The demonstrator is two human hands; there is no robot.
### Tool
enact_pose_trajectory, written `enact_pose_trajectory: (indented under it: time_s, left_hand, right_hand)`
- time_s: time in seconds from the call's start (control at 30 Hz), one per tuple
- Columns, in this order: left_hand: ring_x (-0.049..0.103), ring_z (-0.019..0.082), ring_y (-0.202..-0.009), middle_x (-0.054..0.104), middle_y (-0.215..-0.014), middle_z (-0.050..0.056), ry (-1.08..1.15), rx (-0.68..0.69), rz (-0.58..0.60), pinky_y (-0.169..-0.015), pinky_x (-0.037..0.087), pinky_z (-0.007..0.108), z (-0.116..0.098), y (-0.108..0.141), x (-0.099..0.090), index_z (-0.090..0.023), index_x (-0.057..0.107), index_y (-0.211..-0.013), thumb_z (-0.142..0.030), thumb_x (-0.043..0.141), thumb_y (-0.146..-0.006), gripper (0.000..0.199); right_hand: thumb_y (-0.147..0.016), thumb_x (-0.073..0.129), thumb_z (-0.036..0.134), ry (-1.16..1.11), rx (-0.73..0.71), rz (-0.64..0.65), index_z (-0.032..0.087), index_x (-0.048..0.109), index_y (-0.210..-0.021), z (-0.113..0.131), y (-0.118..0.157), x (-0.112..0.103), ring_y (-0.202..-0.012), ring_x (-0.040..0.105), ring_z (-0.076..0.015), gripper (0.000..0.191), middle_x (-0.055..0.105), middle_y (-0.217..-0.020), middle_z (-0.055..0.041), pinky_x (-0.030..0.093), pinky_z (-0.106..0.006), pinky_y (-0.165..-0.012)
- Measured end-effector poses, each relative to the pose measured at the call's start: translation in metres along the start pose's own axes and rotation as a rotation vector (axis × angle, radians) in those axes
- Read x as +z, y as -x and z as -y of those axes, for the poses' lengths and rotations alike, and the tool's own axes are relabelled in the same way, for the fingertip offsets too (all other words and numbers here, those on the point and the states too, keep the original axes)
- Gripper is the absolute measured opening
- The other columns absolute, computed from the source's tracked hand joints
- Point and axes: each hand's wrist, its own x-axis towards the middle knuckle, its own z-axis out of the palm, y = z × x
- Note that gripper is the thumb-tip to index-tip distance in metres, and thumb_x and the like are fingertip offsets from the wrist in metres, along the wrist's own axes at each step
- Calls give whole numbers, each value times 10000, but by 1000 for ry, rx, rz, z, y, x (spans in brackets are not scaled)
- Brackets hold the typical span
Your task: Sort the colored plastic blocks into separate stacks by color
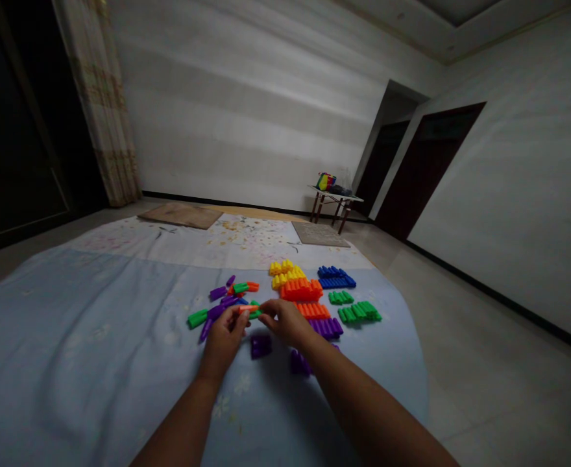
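My left hand [227,331] pinches a small orange plastic piece [248,309] between thumb and fingers. At the piece's right end, the closed fingertips of my right hand [285,319] meet it. Green plastic [255,314] shows just behind and below; whether it is joined to the orange piece I cannot tell. Left of my hands lies a loose heap of purple pieces [216,312], green pieces [198,318] and orange ones. A dark purple block [261,346] rests on the cloth between my wrists. More purple pieces [300,362] are partly hidden by my right forearm.
Sorted rows lie to the right: yellow [288,277], orange [302,289], purple [329,328], blue [337,279] and green [360,312]. A light blue floral cloth [120,337] covers the table. Boards [181,215] lie at its far edge. A small table [337,193] stands by the wall.
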Motion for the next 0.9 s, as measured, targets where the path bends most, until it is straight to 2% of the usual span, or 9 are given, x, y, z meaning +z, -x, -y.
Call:
enact_pose_trajectory:
  time_s: [0.1,0.23,0.37,0.53,0.67,0.77,0.9]
  left_hand:
    - [582,150,-530,618,-642,3,-15,-33,-55,-470,447,252,2,0,-1,-153,560,-1018,-533,499,-743,473]
    - [547,153,-471,546,-533,-43,-86,-31,-110,-422,404,243,4,0,-2,-157,516,-1112,-538,485,-743,531]
    - [513,143,-449,531,-526,-40,-118,-49,-81,-400,381,237,2,1,-3,-164,564,-1027,-535,452,-747,479]
    - [501,136,-452,523,-529,-32,-221,-1,-54,-401,369,227,3,2,-3,-176,610,-920,-539,436,-762,433]
    - [508,141,-472,542,-562,-29,-259,20,40,-448,397,243,6,2,-3,-190,616,-922,-545,419,-783,430]
    - [546,163,-558,579,-609,-7,-255,47,78,-527,425,262,3,2,-2,-184,634,-911,-545,425,-781,437]
    - [507,159,-502,526,-503,-26,-191,-1,177,-500,387,261,-2,2,1,-162,649,-914,-560,445,-763,473]
  right_hand:
    - [-811,575,260,85,-13,7,172,602,-1097,-3,4,-1,-793,613,-158,301,674,-934,-56,454,-249,-711]
    - [-734,656,268,189,-86,163,192,647,-1044,-3,12,-4,-803,612,-186,319,670,-928,-64,462,-258,-696]
    - [-710,684,261,301,-155,248,218,678,-985,2,17,-6,-861,600,-223,278,662,-924,-67,445,-301,-756]
    - [-721,686,259,353,-181,276,238,700,-912,5,14,-5,-826,592,-199,193,666,-872,-34,415,-270,-732]
    - [-751,670,258,355,-213,252,237,697,-910,6,13,-7,-809,577,-190,163,658,-862,-35,388,-267,-704]
    - [-781,650,284,383,-227,166,240,682,-929,4,14,-13,-832,552,-190,157,639,-869,-37,366,-282,-710]
    - [-822,612,315,395,-271,52,248,661,-949,2,14,-21,-876,513,-180,151,611,-893,-31,342,-303,-747]
